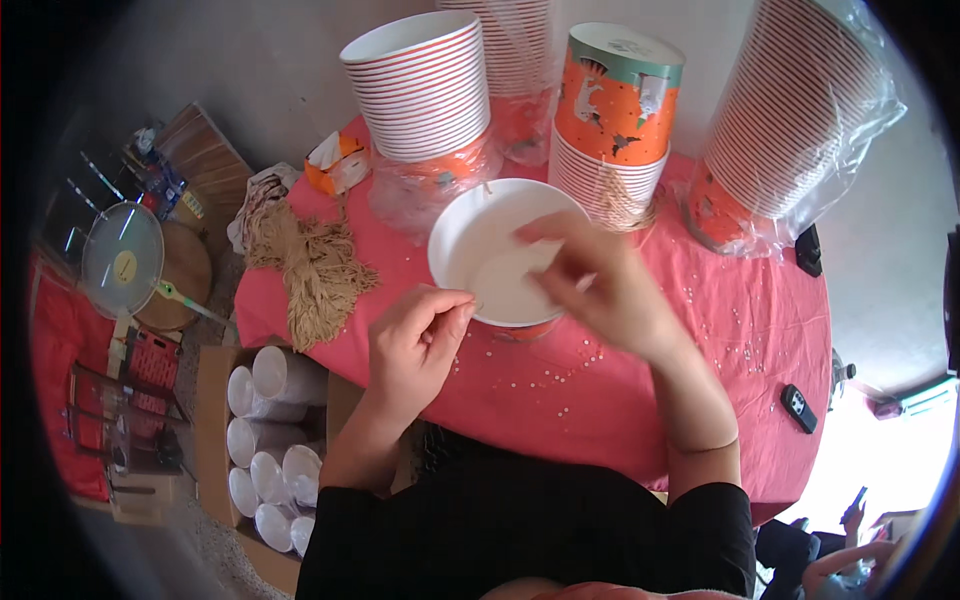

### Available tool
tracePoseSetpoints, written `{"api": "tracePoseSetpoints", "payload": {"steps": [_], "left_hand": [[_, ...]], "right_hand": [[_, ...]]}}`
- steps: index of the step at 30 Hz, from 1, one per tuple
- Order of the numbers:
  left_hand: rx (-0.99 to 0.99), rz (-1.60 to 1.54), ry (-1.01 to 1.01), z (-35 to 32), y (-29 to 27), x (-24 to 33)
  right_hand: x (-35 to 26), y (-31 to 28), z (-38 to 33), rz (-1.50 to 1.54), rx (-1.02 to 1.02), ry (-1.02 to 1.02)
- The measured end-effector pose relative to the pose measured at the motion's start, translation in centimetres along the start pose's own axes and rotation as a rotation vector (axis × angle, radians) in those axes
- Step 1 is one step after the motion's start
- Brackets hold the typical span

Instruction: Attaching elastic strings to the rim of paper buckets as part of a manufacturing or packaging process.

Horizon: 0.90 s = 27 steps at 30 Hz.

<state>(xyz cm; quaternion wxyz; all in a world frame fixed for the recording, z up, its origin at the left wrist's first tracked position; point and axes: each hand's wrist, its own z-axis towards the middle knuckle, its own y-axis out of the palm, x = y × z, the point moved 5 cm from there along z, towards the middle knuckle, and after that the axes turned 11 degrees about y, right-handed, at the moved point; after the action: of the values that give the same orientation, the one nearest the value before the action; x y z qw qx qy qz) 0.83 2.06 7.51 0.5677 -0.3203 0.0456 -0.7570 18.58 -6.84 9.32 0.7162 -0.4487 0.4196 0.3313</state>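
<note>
- Step in hand looks like fiddling with the rim of the white round paper bowl (495,255). I'd say go easy here: steady one edge while the other hand works, since thin paper probably dents fast.
- The right hand (590,285) lies over the bowl's far-right edge, fingers bent and loosely together, tips reaching inside it. It's a bit blurred, so whether it's actually pinching anything I can't tell.
- The left hand (415,335) sits at the bowl's near-left rim, thumb and forefinger pressed together in a pinch, maybe on something tiny; too small to see what.
- The bowl is right between both hands, over the red cloth-covered counter (700,340).
- Just beyond the hands: tall stacks of orange-and-white paper bowls (425,85), some in clear plastic.
- Left of the left hand: a bundle of tan straw-like fibre (315,270).
</note>
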Motion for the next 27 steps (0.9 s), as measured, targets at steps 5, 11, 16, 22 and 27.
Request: {"api": "tracePoseSetpoints", "payload": {"steps": [5, 11, 16, 22, 27], "left_hand": [[-0.036, 0.029, 0.093, 0.4, 1.0, 1.3], [-0.027, 0.011, 0.054, 0.5, 0.9, 1.2], [-0.033, -0.012, -0.012, 0.5, 0.7, 1.1], [-0.074, -0.037, -0.029, 0.3, 0.6, 0.5], [-0.078, -0.067, -0.03, -0.1, 0.7, 0.2]], "right_hand": [[-1.4, 3.6, -1.2, -0.01, -0.181, -0.146], [-2.0, 2.8, -1.6, -0.179, -0.002, -0.323], [-1.7, 3.1, -1.4, -0.229, 0.055, -0.38], [-1.4, 3.1, -1.2, -0.266, 0.062, -0.391], [-1.4, 2.9, -1.1, -0.177, 0.043, -0.377]]}}
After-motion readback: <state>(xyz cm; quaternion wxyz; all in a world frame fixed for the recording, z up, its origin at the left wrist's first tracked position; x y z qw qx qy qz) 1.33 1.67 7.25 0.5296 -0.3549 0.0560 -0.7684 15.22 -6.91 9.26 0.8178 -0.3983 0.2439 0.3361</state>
